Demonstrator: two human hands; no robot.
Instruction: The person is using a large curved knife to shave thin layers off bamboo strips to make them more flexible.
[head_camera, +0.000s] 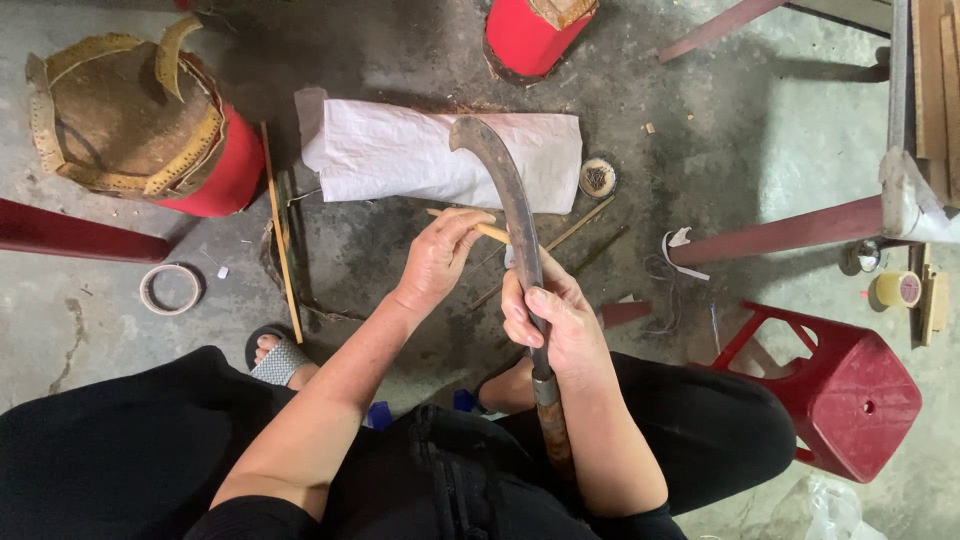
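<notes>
My right hand (555, 320) grips a long dark curved knife (505, 190) low on its blade, just above the wooden handle that runs down toward my lap. The blade rises away from me and hooks left at its tip. My left hand (438, 258) pinches a thin pale bamboo stick (492, 232) against the left side of the blade. Both hands are over the concrete floor between my knees.
A folded white sack (400, 155) lies on the floor beyond the hands, with loose bamboo strips (281, 235) to its left. A red stool (850, 390) stands at right, a woven piece on a red drum (130, 115) at upper left, a tape roll (171, 288) nearby.
</notes>
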